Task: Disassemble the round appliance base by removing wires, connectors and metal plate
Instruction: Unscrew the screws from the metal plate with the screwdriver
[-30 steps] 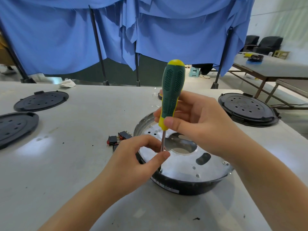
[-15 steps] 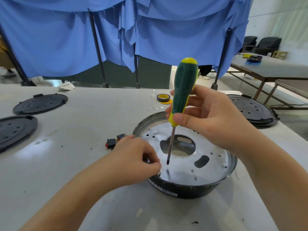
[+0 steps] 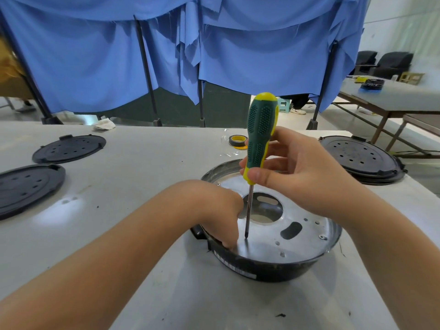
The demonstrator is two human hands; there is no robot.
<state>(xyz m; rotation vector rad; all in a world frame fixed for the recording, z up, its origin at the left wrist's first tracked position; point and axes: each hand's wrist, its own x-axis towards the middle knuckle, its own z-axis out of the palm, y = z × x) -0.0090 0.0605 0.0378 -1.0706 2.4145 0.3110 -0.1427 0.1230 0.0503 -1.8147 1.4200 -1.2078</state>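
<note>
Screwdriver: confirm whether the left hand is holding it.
No, the right hand grips the screwdriver; the left hand reaches into the base.

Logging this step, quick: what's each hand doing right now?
Left hand: fingers reach down into the base; grip cannot be told.
Right hand: holding the screwdriver.

The round base (image 3: 269, 263) sat on the table (image 3: 142, 177) before me, its metal plate (image 3: 273, 244) inside. My right hand (image 3: 302, 177) held the screwdriver (image 3: 258, 144) upright over the plate; my left hand (image 3: 214, 210) reached in just left of the shaft. Behind lay a tape roll (image 3: 238, 141); two lids (image 3: 69, 148) far left, stacked lids (image 3: 362, 160) right.
</note>
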